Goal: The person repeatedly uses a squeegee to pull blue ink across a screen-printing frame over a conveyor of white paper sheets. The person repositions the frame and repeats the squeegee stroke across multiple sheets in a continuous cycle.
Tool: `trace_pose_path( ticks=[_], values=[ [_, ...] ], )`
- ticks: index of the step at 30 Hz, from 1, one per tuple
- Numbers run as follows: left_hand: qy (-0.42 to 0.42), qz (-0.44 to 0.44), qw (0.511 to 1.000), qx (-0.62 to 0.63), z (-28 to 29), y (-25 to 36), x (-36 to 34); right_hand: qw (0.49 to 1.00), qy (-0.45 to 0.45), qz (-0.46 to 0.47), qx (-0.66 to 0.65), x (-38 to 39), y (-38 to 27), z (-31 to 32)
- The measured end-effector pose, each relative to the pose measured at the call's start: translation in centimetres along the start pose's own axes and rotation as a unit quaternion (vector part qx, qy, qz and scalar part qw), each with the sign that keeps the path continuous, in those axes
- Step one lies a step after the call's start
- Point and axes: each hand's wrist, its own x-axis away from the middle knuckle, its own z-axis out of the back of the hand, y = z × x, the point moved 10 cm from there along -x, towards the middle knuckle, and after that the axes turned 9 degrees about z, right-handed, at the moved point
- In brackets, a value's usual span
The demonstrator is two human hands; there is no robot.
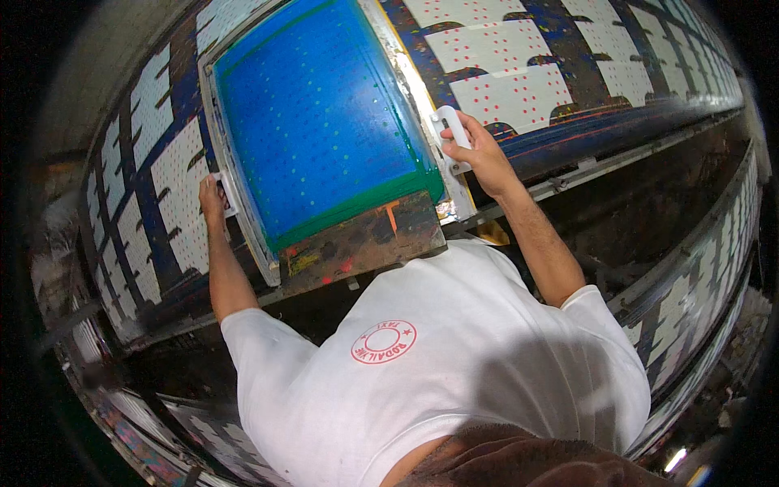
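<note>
A screen printing frame (398,69) with a blue dotted mesh (316,114) and a green border lies tilted in front of me. My left hand (211,200) is closed round the white handle (229,195) on its left side. At the right side, my right hand (484,156) grips another white handle (449,122), the thumb resting across it. A dark, paint-stained board (357,243) forms the near end of the frame, close to my white shirt. What lies under the mesh is hidden.
The long printing table carries white cut fabric pieces (511,93) with red dots on the right, and more dotted pieces (180,183) on the left. A metal rail (584,169) runs along its near edge. Behind me stands another table with fabric pieces (690,300).
</note>
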Motion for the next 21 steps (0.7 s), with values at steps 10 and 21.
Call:
trace_pose_path(
  ticks=[10, 21],
  values=[
    [-0.025, -0.002, 0.997, 0.070, -15.8, 14.0, 7.9, 0.997, 0.072, 0.029, 0.026, -3.0, -2.3, 19.8],
    [-0.069, -0.027, 0.987, 0.140, -38.8, 17.7, 18.8, 0.982, 0.113, -0.021, 0.148, -5.9, -2.9, 45.0]
  ],
)
